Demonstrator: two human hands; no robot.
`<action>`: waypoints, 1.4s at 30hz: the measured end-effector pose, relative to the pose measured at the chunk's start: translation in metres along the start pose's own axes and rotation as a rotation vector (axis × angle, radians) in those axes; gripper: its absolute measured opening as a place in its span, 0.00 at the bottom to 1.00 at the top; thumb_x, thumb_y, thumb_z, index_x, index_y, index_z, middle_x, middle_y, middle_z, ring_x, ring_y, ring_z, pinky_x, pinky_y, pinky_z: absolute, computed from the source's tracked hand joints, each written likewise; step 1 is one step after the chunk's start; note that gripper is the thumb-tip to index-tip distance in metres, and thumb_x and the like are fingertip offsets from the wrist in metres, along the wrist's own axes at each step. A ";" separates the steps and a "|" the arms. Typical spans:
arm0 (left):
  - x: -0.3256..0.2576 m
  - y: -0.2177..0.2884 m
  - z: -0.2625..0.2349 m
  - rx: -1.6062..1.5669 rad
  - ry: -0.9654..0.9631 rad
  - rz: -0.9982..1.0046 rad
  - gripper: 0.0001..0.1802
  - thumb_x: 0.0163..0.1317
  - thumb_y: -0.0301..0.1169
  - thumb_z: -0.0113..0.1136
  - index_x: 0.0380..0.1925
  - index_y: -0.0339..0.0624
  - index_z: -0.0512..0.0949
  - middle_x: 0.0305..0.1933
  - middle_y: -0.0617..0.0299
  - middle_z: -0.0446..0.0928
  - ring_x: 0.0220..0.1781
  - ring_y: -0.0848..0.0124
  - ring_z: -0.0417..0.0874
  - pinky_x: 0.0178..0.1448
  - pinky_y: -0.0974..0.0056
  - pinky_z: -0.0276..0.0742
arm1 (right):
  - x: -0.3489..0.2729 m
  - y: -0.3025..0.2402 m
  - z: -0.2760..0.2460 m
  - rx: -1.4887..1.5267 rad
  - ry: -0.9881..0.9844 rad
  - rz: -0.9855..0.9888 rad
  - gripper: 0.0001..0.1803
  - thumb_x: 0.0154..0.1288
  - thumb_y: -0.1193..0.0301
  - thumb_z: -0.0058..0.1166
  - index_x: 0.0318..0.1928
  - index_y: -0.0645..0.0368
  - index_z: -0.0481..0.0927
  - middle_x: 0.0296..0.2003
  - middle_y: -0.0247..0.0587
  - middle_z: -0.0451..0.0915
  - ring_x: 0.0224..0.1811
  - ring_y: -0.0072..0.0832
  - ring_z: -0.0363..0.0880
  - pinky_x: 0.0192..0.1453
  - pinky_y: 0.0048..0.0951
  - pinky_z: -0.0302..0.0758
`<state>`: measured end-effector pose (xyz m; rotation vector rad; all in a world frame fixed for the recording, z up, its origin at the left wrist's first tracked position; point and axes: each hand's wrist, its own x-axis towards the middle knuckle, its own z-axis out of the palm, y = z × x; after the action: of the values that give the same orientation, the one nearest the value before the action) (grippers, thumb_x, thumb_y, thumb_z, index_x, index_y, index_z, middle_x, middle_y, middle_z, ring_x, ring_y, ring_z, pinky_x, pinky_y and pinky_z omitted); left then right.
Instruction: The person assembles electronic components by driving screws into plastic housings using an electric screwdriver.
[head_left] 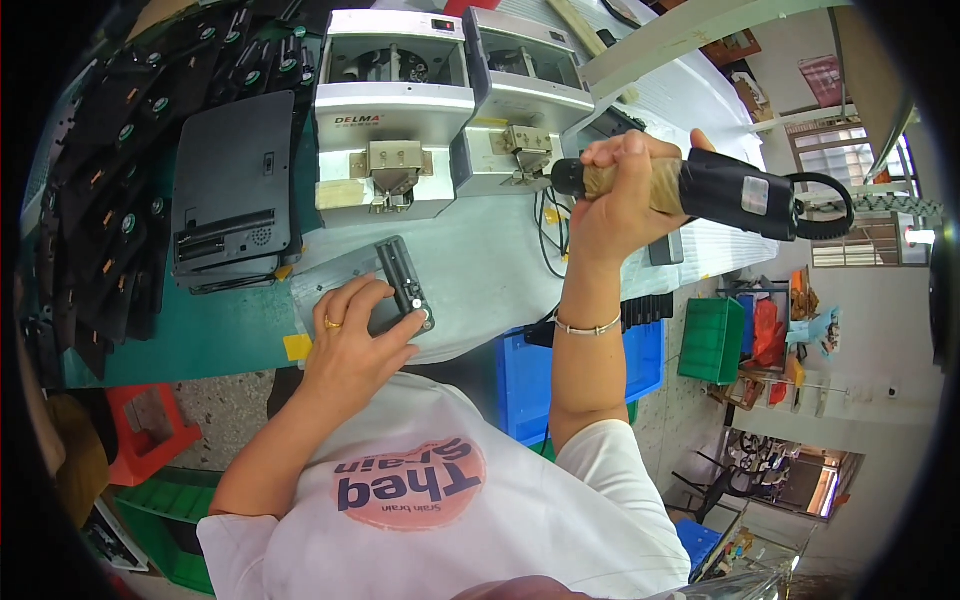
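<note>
My left hand [352, 335], with a ring on one finger, presses down on a small dark panel part [405, 285] that lies on a light jig plate [335, 275] on the green bench. My right hand [620, 190] is raised and wrapped around the grip of a black electric screwdriver [720, 190]. The tool lies sideways, and its tip points left at the feeder nozzle [528, 150] of the right-hand grey machine. A cable loop hangs from the tool's rear end.
Two grey screw feeder machines [395, 105] stand side by side at the back. A stack of black flat housings [232, 190] lies left of them, with rows of black parts [105, 200] beyond. A blue crate [530, 375], a green crate [712, 340] and a red stool [145, 430] stand below.
</note>
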<state>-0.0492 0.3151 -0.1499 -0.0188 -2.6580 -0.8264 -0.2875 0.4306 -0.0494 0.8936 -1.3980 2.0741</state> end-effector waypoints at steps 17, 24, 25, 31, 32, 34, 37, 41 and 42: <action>0.002 0.000 0.000 0.000 -0.011 -0.001 0.25 0.43 0.35 0.75 0.46 0.56 0.82 0.56 0.54 0.69 0.64 0.51 0.66 0.64 0.47 0.60 | 0.002 0.021 -0.007 0.031 -0.054 0.055 0.32 0.63 0.83 0.56 0.64 0.61 0.57 0.27 0.40 0.76 0.22 0.24 0.75 0.29 0.31 0.80; 0.000 0.001 -0.002 -0.006 -0.009 -0.001 0.28 0.43 0.33 0.75 0.49 0.57 0.81 0.58 0.54 0.68 0.66 0.51 0.65 0.64 0.48 0.59 | 0.031 0.029 -0.005 0.103 -0.444 0.216 0.29 0.61 0.84 0.56 0.61 0.62 0.62 0.26 0.40 0.76 0.21 0.27 0.74 0.26 0.33 0.77; -0.001 0.001 -0.002 -0.001 -0.005 0.001 0.28 0.43 0.33 0.74 0.50 0.57 0.80 0.59 0.54 0.68 0.66 0.51 0.65 0.64 0.48 0.59 | 0.034 0.029 -0.003 0.100 -0.435 0.237 0.28 0.61 0.84 0.57 0.60 0.61 0.63 0.26 0.39 0.76 0.21 0.27 0.74 0.26 0.33 0.77; -0.010 0.006 -0.018 -0.020 0.006 -0.047 0.31 0.43 0.32 0.75 0.52 0.55 0.79 0.62 0.55 0.67 0.68 0.51 0.64 0.66 0.50 0.59 | 0.032 0.032 -0.001 0.122 -0.370 0.264 0.26 0.61 0.83 0.57 0.59 0.62 0.65 0.26 0.39 0.76 0.21 0.25 0.74 0.25 0.31 0.76; -0.015 0.003 -0.022 -0.018 0.009 -0.055 0.31 0.43 0.32 0.75 0.52 0.55 0.79 0.62 0.55 0.67 0.68 0.51 0.64 0.66 0.50 0.59 | 0.031 0.030 0.000 0.128 -0.376 0.268 0.26 0.61 0.83 0.57 0.59 0.62 0.65 0.26 0.39 0.76 0.21 0.25 0.74 0.25 0.31 0.76; -0.025 -0.006 -0.030 0.008 0.045 -0.057 0.34 0.41 0.33 0.76 0.53 0.53 0.77 0.61 0.56 0.67 0.67 0.53 0.65 0.66 0.48 0.60 | 0.027 0.024 -0.001 0.095 -0.349 0.248 0.26 0.61 0.83 0.57 0.59 0.63 0.65 0.25 0.38 0.75 0.20 0.24 0.73 0.25 0.31 0.76; -0.039 -0.019 -0.037 0.026 0.081 -0.089 0.35 0.41 0.35 0.76 0.54 0.52 0.76 0.62 0.56 0.68 0.67 0.53 0.65 0.67 0.48 0.60 | 0.016 0.016 -0.012 0.199 -0.325 0.259 0.29 0.60 0.85 0.57 0.60 0.61 0.63 0.26 0.39 0.76 0.19 0.25 0.74 0.23 0.29 0.76; -0.046 -0.031 -0.037 -0.023 0.104 -0.049 0.34 0.40 0.38 0.77 0.52 0.51 0.77 0.62 0.57 0.69 0.67 0.54 0.66 0.67 0.47 0.59 | -0.034 -0.028 0.001 0.475 -0.328 0.331 0.30 0.64 0.82 0.53 0.65 0.56 0.59 0.23 0.36 0.68 0.21 0.26 0.68 0.21 0.31 0.73; -0.047 -0.031 -0.034 -0.013 0.107 -0.042 0.31 0.39 0.40 0.77 0.47 0.53 0.79 0.61 0.59 0.69 0.67 0.56 0.66 0.67 0.47 0.58 | -0.048 -0.035 0.005 0.529 -0.348 0.392 0.31 0.64 0.82 0.53 0.65 0.54 0.59 0.24 0.36 0.68 0.21 0.26 0.67 0.21 0.31 0.73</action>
<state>0.0030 0.2744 -0.1567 0.0754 -2.5608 -0.8345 -0.2291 0.4373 -0.0622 1.3279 -1.2813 2.7681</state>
